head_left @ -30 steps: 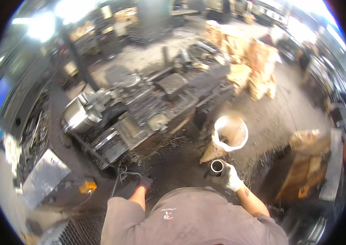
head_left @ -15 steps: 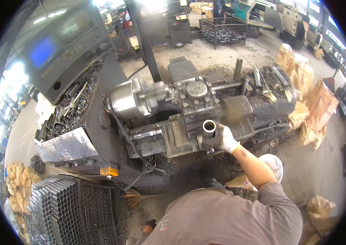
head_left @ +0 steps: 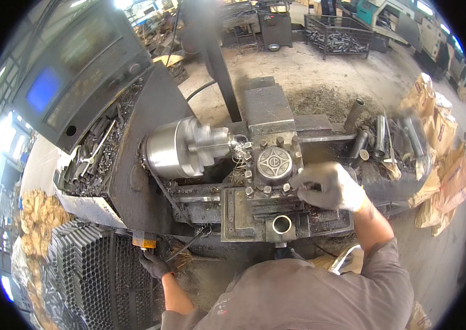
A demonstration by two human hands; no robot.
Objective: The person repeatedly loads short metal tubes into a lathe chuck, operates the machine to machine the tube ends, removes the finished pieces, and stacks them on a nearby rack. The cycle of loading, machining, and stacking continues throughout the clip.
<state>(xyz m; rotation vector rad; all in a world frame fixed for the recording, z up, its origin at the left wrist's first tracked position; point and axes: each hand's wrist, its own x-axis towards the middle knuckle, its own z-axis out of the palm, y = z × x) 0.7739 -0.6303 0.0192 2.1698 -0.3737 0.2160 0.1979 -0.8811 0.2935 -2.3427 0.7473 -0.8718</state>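
Note:
My right hand, in a pale, dirty glove, hovers at the right side of the square tool post of a lathe. Its fingers curve loosely, with a gap between them and the thumb, and nothing shows in them; they are slightly blurred. In front of the tool post, an upright hollow metal cylinder stands at the carriage's front edge. Down at the left, my left hand, in a dark glove, reaches with fingers out to the underside of a small orange box. Shiny chuck and its jaws look blurred.
A control panel with a blue screen rises at the left, above a tray of tools and metal chips. Stacked tubes fill a rack at lower left. Loose tubes lie on the lathe's right end, near brown paper sacks.
My right hand has let go of the hollow cylinder and moved up and right beside the tool post. My left hand has come into view at the orange box. The head view has shifted.

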